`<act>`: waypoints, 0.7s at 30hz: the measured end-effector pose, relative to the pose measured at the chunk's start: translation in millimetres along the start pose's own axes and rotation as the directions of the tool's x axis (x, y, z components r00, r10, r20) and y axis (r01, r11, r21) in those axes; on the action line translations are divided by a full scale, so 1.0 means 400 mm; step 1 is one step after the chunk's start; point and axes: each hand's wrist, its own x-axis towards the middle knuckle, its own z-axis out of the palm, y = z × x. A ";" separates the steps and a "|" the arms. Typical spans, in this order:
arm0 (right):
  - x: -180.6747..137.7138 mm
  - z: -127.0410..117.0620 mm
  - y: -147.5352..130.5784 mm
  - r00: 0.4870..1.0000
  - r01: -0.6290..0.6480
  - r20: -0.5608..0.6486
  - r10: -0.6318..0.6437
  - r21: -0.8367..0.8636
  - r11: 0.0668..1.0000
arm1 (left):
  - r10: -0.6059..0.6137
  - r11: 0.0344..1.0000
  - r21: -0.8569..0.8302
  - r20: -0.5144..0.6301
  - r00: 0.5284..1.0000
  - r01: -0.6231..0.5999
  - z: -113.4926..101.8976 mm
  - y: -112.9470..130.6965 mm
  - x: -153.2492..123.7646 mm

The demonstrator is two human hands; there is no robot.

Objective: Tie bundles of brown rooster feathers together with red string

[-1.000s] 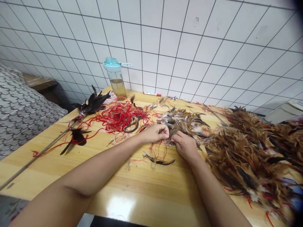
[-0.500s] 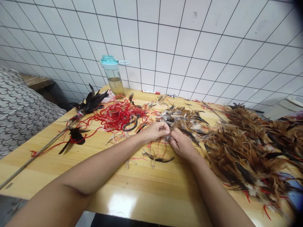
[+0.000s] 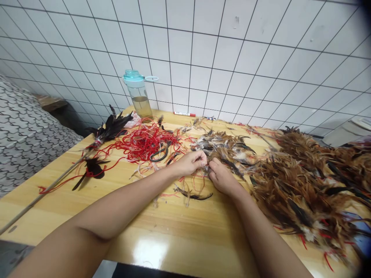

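Background: white square-tiled wall w/ dark grout [image 3: 208, 50] behind pale, glossy wooden tabletop [image 3: 179, 235].
Tuft: small wispy grey-brown feather tuft [image 3: 206, 170], approx. mid-table, betw. both hands; partly hidden.
L hand [image 3: 191, 162]: thumb & fingertips pinched together at tuft's left side; can't tell what's betw. them.
R hand [image 3: 222, 177]: fingers curled in, pinching tuft's right edge.
Loose stock: pile of mixed brown, grey & white feathers [image 3: 226, 144] just beyond hands; nearer, curved dark feather [image 3: 199, 197] lying flat.
Cord: tangled bright-red cord heap [image 3: 145, 141], left of pile; dark loop-shaped item [image 3: 160, 152] at its edge.
Progress: prob. partway. Seemingly done: big heap of glossy brown feather bundles [image 3: 301, 189], far right, red ends showing; black feather cluster [image 3: 111, 125] bound to long thin wooden stick [image 3: 55, 183], left. Seemingly left: tuft in hand, loose pile, plenty of cord.
Back edge: clear bottle w/ turquoise lid [image 3: 139, 94], upright, part-full; red-and-white marker pen [image 3: 184, 114] near wall.
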 end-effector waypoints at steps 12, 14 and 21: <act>0.005 0.018 0.008 0.993 0.112 -0.039 -0.107 0.159 0.981 | -0.001 0.994 0.108 0.034 0.999 -0.002 -0.018 0.005 0.003; 0.007 0.021 0.007 0.993 0.107 -0.062 -0.098 0.170 0.980 | -0.022 0.990 0.137 0.083 0.996 0.011 -0.025 0.012 0.000; 0.005 0.016 -0.007 0.991 0.117 -0.087 -0.103 0.175 0.978 | -0.146 0.987 -0.031 0.193 0.970 0.155 -0.022 0.012 -0.002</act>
